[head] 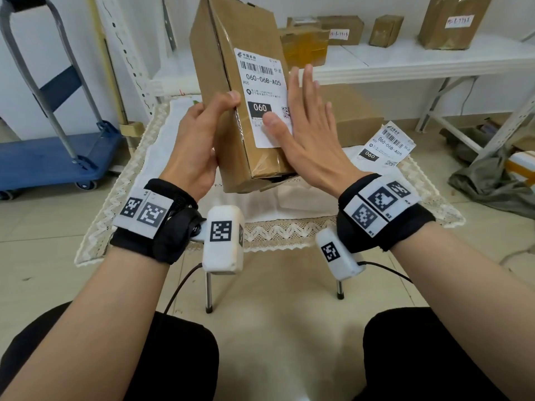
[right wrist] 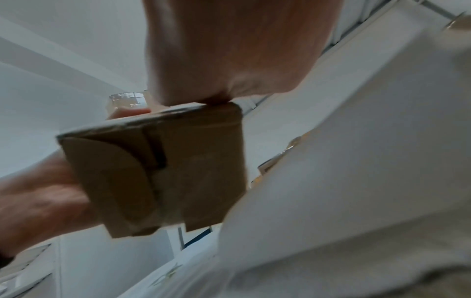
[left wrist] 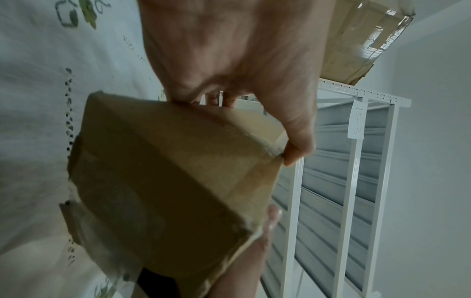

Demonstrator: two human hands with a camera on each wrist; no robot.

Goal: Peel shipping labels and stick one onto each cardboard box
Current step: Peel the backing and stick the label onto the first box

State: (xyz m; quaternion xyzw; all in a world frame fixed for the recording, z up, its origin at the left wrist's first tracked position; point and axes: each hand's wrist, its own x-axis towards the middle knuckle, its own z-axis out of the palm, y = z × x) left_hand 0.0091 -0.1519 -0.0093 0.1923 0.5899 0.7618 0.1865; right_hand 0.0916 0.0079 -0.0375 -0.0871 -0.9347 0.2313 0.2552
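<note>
We held a labelled box up over the bench.

The tall brown cardboard box (head: 228, 91) stood on end, tilted, its lower flaps taped and partly gaping. Our left hand (head: 199, 140) gripped its left edge, thumb on the front face. Our right hand (head: 304, 131) lay flat with fingers spread, thumb pressing the white label (head: 263, 94), printed with a barcode, "060-06B-A05" and a black "060" block. A second label (head: 386, 144) lay on the cloth-covered bench (head: 162, 146) to the right.
</note>
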